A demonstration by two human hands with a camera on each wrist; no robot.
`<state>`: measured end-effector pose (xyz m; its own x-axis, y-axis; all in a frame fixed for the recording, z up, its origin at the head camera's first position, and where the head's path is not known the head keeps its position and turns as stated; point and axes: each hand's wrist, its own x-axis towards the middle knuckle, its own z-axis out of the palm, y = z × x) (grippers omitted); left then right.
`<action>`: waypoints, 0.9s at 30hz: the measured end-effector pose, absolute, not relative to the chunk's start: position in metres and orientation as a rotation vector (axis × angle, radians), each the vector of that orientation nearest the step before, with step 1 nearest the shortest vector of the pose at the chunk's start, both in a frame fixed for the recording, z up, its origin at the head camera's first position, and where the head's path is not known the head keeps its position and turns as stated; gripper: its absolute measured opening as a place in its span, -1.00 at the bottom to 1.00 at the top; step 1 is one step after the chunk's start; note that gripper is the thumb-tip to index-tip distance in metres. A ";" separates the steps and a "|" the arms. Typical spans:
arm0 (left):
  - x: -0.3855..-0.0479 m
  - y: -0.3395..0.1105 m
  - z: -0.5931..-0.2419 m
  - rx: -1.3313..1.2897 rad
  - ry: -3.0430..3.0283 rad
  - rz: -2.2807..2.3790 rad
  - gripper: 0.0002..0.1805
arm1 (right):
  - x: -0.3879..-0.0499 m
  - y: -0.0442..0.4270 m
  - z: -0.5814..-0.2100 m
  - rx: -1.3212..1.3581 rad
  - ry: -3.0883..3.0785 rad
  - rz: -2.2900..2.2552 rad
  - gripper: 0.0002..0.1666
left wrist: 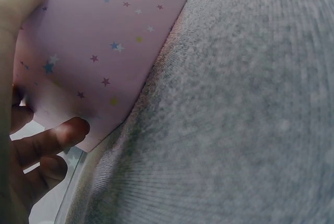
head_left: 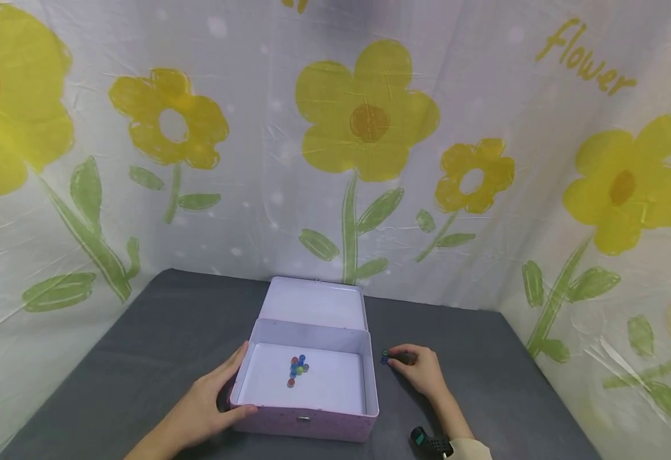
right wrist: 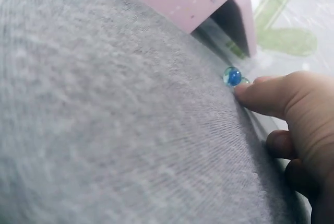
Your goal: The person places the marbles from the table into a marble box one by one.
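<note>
A pink tin box (head_left: pixel 307 421) with a star pattern and a white inside stands on the dark cloth, its lid (head_left: pixel 312 300) tipped back. Several coloured glass marbles (head_left: pixel 293 369) lie clustered on its floor. My left hand (head_left: pixel 206 396) holds the box at its left side, thumb at the front corner and fingers along the wall. Right of the box, my right hand (head_left: pixel 422 369) has its thumb and index finger at two marbles, a green one (head_left: pixel 385 352) and a blue one (right wrist: pixel 233 77). The fingertips partly hide the green marble in the right wrist view.
Grey cloth (head_left: pixel 140 358) covers the table. Behind and beside it hangs a white curtain (head_left: pixel 255 160) printed with yellow flowers. A dark strap (head_left: pixel 430 442) circles the right wrist, near a pale sleeve (head_left: pixel 469 449).
</note>
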<state>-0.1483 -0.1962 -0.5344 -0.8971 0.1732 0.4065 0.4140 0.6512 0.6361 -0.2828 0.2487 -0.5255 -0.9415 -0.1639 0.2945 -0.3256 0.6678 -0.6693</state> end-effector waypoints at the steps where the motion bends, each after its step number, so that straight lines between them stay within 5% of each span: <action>1: -0.148 -0.196 -0.534 -0.463 -2.564 -1.098 0.20 | -0.283 0.248 -0.526 0.396 -2.674 1.125 -0.81; 27: -0.148 -0.197 -0.534 -0.473 -2.576 -1.087 0.20 | -0.295 0.235 -0.532 0.488 -2.578 1.003 -0.83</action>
<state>-0.1484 -0.1969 -0.5336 -0.8994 0.1803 0.3983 0.4112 0.6585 0.6304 -0.2954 0.2349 -0.5318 -0.8865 -0.1936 0.4203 -0.4268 0.6934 -0.5806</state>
